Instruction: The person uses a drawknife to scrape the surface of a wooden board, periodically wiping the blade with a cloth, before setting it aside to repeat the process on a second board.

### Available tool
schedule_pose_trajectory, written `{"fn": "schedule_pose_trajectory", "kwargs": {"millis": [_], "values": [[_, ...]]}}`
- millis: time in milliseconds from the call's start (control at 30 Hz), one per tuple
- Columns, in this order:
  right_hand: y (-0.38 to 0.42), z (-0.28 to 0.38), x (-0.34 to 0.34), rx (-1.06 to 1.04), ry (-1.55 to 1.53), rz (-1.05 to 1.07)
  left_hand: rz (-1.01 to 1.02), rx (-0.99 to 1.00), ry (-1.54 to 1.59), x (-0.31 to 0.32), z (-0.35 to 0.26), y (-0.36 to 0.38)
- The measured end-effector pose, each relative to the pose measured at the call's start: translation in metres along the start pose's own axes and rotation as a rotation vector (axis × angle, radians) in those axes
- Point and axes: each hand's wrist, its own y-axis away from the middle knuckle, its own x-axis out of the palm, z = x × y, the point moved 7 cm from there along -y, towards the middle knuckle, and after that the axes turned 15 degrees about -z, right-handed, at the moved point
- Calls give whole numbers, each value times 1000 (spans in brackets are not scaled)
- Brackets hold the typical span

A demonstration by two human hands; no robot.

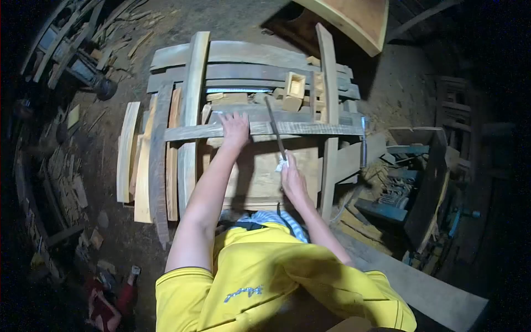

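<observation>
Yellow shirt [249, 276], left hand [236, 130] draped over plank [310, 129], right hand [293, 178] gripping bar [272, 117]

One dark rod [276, 130]; one topmost crosspiece [304, 128]; one yellow shirt [260, 265]

Plank workbench [243, 52] beneath two long boards [196, 72] and a small wooden box [295, 91] (open-topped).

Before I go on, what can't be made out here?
Head view:
Grip end of the slim dark tool: mostly hidden by the right hand.
Tool's edge, toothed or smooth: too small.
Part of the crosswise wooden strip: under the left hand.
Large wooden panel: cut by top edge.
</observation>
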Motion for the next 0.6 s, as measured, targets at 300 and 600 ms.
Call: {"fn": "schedule_pose_trajectory", "kwargs": {"millis": [300, 600], "values": [[9, 35, 11, -127, 89, 33, 168, -41, 117, 25, 18, 9], [9, 27, 12, -32, 15, -1, 192, -24, 98, 29, 16, 9]]}}
